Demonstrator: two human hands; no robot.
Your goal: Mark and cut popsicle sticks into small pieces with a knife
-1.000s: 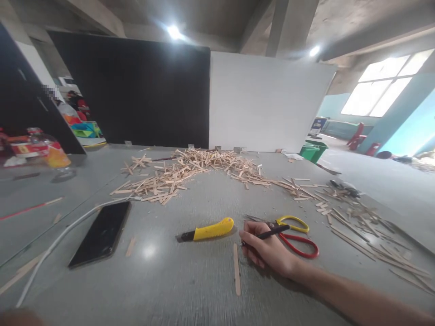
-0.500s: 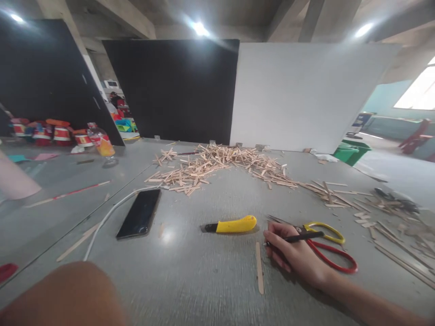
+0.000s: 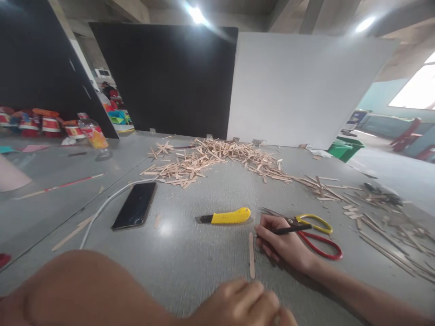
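Observation:
My right hand [image 3: 280, 240] rests on the grey table, closed around a black pen [image 3: 292, 229] that slants up to the right. Under and behind it lie scissors [image 3: 319, 245] with one yellow and one red handle. A single wooden stick [image 3: 252, 256] lies upright in view just left of that hand. My left hand [image 3: 246, 303] is at the bottom edge, blurred, its knuckles up and fingers curled; whatever it may hold is hidden. A yellow cutter knife [image 3: 231, 217] lies beyond, between the hands and the stick pile [image 3: 217, 156].
At left are a phone [image 3: 135, 206], a white cable [image 3: 102, 208] and a plastic bottle [image 3: 93, 132]. More sticks and strips [image 3: 387, 253] lie at right. Black [image 3: 170, 77] and white [image 3: 306, 86] boards stand along the back. A green bin [image 3: 345, 148] is beyond the table.
My left hand has come into view at the bottom, its forearm reaching rightward. The whole view has shifted slightly. My right hand still holds the pen beside the stick.

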